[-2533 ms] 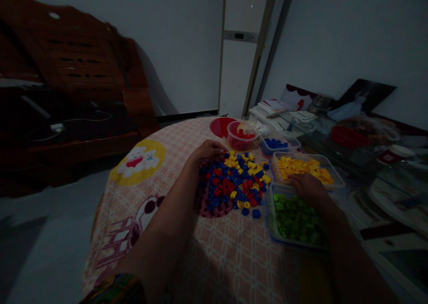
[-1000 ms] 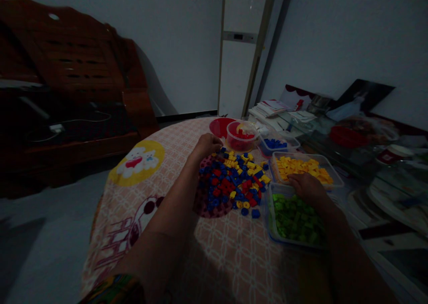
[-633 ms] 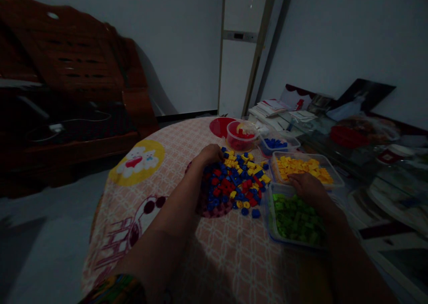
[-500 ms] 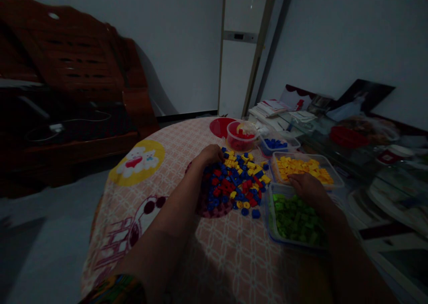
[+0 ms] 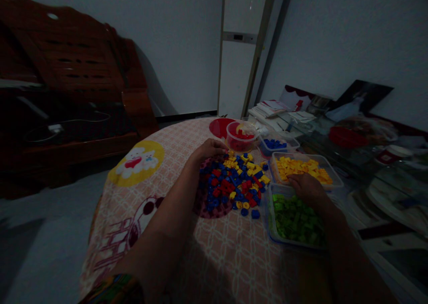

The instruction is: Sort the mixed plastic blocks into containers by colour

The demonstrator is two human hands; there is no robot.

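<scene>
A mixed pile of blue, red and yellow toy building bricks (image 5: 239, 179) lies on the patterned tablecloth. My left hand (image 5: 210, 149) is at the pile's far left edge, fingers drawn together; whatever they pinch is too dark and small to make out. Closed at the fingertips, my right hand (image 5: 306, 186) hovers at the near rim of a clear box of yellow bricks (image 5: 304, 168), and any piece in it is hidden. Below that wrist stands a clear box of green bricks (image 5: 296, 219), partly covered by my forearm.
Behind the pile stand a round tub with red pieces (image 5: 241, 135) and a box of blue bricks (image 5: 276, 144). A glass-topped table (image 5: 310, 134) on the right carries papers, a paper cup (image 5: 394, 153) and a red dish (image 5: 347, 137). A wooden bench (image 5: 76, 67) is at left.
My left hand has shifted slightly up and away from the pile, its fingers reaching further right toward the round tub. My right hand stays where it was.
</scene>
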